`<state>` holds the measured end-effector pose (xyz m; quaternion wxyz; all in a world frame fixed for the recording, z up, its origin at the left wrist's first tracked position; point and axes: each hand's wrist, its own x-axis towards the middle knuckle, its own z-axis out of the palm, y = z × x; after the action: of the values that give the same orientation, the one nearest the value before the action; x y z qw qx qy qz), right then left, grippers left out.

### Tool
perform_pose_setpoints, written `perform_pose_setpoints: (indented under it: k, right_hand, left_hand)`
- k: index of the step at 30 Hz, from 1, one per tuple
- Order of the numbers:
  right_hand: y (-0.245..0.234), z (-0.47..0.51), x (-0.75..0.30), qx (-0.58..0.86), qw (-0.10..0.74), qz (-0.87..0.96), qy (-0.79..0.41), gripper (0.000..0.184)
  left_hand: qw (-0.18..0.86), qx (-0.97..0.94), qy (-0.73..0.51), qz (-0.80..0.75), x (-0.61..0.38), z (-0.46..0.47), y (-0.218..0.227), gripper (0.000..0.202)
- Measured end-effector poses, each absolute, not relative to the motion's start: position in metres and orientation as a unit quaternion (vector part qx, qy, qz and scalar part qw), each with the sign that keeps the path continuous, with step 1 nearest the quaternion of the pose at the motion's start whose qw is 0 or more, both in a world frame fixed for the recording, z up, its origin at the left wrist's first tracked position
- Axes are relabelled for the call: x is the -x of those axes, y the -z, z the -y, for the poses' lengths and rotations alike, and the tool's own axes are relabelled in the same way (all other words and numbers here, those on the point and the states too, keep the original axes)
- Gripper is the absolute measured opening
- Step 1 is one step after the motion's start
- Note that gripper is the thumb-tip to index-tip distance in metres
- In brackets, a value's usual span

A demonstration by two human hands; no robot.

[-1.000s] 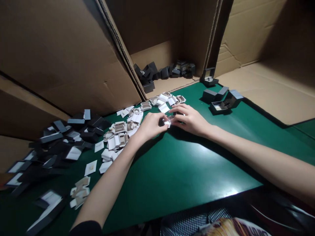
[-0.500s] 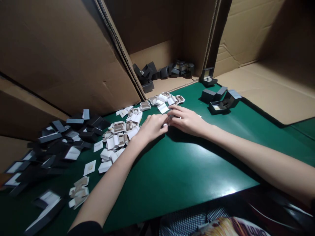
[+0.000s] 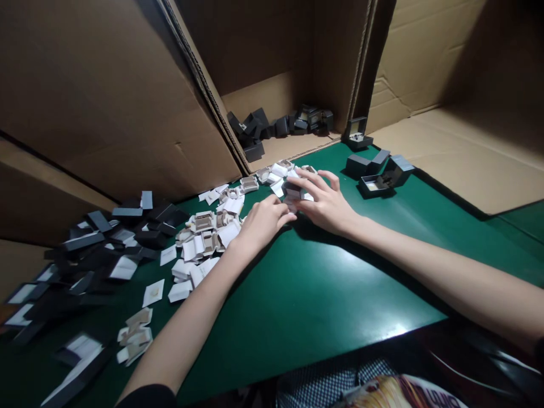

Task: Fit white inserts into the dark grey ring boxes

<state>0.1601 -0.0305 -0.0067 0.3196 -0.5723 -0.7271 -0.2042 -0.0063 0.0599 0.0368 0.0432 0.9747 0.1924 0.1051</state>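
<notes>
My hands meet over the green table (image 3: 323, 289), near its far middle. My right hand (image 3: 325, 201) grips a small dark box (image 3: 293, 191) between thumb and fingers, with a bit of white insert showing beside it. My left hand (image 3: 263, 220) is curled closed, its fingertips touching the box's lower left side. Just left of the hands lies a scatter of white and beige card inserts (image 3: 204, 243). More inserts (image 3: 278, 170) sit right behind the box.
A heap of flat dark box parts (image 3: 97, 249) covers the left of the table. Several assembled dark boxes (image 3: 378, 170) stand at the right back, one open. More dark boxes (image 3: 280, 127) fill a cardboard carton behind. Cardboard walls (image 3: 106, 96) enclose the back and sides.
My right hand has lifted and turned the small dark box toward the back, so it now shows plainly. My left hand stayed close by, its fingers curled in more.
</notes>
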Motion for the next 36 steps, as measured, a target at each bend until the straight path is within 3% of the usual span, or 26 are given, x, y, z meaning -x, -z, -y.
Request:
perform_pose_setpoints:
  k: [8, 14, 16, 19, 25, 31, 36]
  right_hand:
    - [0.011, 0.031, -0.160, 0.654, 0.335, 0.658, 0.165, 0.015]
    - [0.016, 0.028, -0.154, 0.659, 0.359, 0.651, 0.113, 0.014]
    - [0.018, 0.026, -0.156, 0.646, 0.384, 0.655, 0.072, 0.011]
    - [0.020, 0.025, -0.159, 0.628, 0.422, 0.654, 0.004, 0.008]
    - [0.017, 0.027, -0.162, 0.606, 0.462, 0.644, -0.061, 0.010]
    - [0.018, 0.024, -0.162, 0.628, 0.471, 0.618, -0.049, 0.024]
    - [0.021, 0.022, -0.160, 0.669, 0.445, 0.594, -0.029, 0.023]
  left_hand:
    - [-0.061, -0.969, -0.122, -0.207, -0.002, -0.029, -0.019, 0.024]
    - [0.084, -0.937, -0.263, -0.213, -0.001, -0.038, 0.000, 0.011]
    - [0.119, -0.919, -0.289, -0.242, -0.001, -0.041, 0.001, 0.024]
    - [0.114, -0.912, -0.269, -0.288, 0.000, -0.042, -0.002, 0.035]
    - [0.098, -0.912, -0.203, -0.343, 0.001, -0.038, -0.008, 0.038]
    - [0.040, -0.928, -0.170, -0.328, 0.000, -0.040, -0.005, 0.041]
    - [-0.016, -0.946, -0.182, -0.267, 0.002, -0.042, 0.001, 0.039]
